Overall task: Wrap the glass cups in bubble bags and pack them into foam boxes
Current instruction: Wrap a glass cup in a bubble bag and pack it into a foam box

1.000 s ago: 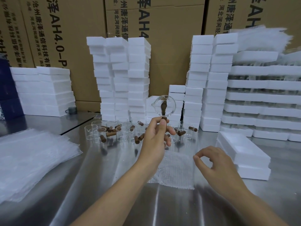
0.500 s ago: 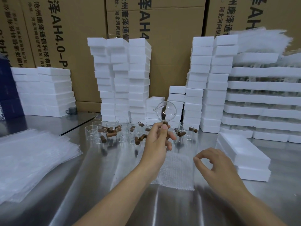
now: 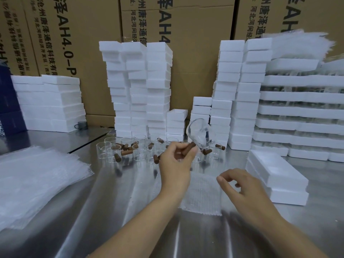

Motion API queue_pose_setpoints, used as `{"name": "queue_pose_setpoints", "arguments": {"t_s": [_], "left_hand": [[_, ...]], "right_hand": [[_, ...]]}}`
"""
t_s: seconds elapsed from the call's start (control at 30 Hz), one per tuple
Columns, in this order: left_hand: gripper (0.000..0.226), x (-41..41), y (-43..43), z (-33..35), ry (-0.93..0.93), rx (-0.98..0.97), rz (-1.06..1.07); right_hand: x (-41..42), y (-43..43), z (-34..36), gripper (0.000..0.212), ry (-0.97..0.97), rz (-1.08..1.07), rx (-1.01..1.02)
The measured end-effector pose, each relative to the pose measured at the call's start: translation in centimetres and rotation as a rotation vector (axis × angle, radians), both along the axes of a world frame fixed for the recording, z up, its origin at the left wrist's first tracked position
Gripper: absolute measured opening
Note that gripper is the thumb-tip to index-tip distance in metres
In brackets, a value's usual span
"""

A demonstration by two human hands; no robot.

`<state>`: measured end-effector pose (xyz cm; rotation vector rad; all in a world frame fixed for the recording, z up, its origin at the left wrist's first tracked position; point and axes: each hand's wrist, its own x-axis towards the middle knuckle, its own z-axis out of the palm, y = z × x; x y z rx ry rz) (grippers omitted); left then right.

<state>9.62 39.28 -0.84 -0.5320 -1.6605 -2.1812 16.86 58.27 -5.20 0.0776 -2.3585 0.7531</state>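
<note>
Currently left hand (image 3: 176,162) pinches cup (image 3: 200,135) by its handle, tilted over bag (image 3: 202,194) mid-tabletop; right hand (image 3: 242,189) loosely curled, empty, probably to open the bag.

White foam boxes (image 3: 275,174), brown-handled clear glass cup (image 3: 200,135) (steel-grey table (image 3: 93,211)).

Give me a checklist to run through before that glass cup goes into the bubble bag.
1. Grip: left hand holds glass cup by its wooden handle: ok.
2. Free hand: right hand holds nothing: ok.
3. Wrap: bubble bag lies flat on table: ok.
4. Bag mouth open: cannot tell.
5. Packing: foam box near right hand looks closed: not ok.
</note>
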Motion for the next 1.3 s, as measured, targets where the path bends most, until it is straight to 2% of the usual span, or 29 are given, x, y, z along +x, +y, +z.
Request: {"name": "queue_pose_setpoints", "arguments": {"t_s": [0.07,0.2,0.4,0.73,0.97,1.07,1.13,1.2,1.3], "left_hand": [[0.016,-0.2,-1.1,0.7,0.155,-0.024,0.054],[0.022,-0.9,-3.1,2.0,0.433,-0.212,0.257],[0.019,-1.6,-4.2,2.5,0.472,-0.228,0.400],[0.032,-1.4,-4.4,3.0,0.403,-0.168,0.346],[0.030,-1.5,-4.5,2.9,0.378,-0.136,0.328],[0.018,-1.8,-4.6,2.8,0.323,-0.158,0.315],[0.011,-1.8,-4.4,2.8,0.250,-0.186,0.238],[0.006,-1.6,-3.9,2.9,0.130,-0.162,0.074],[0.016,-0.6,-2.6,2.3,-0.090,-0.145,-0.146]], "right_hand": [[0.0,0.1,-0.1,0.023,-0.001,-0.001,0.007],[-0.1,0.1,-0.2,0.032,-0.009,0.001,0.018],[-0.3,0.2,-0.3,0.038,-0.026,-0.016,0.036],[-0.5,0.3,-0.4,0.038,-0.045,-0.022,0.059],[-0.5,0.4,-0.6,0.033,-0.057,-0.028,0.073],[-0.5,0.3,-0.5,0.038,-0.046,-0.026,0.060],[-0.4,0.2,-0.4,0.038,-0.048,-0.020,0.065],[-0.3,0.0,-0.4,0.034,-0.053,-0.004,0.056],[-0.1,-0.8,-0.1,0.030,-0.035,0.042,-0.036]]}}
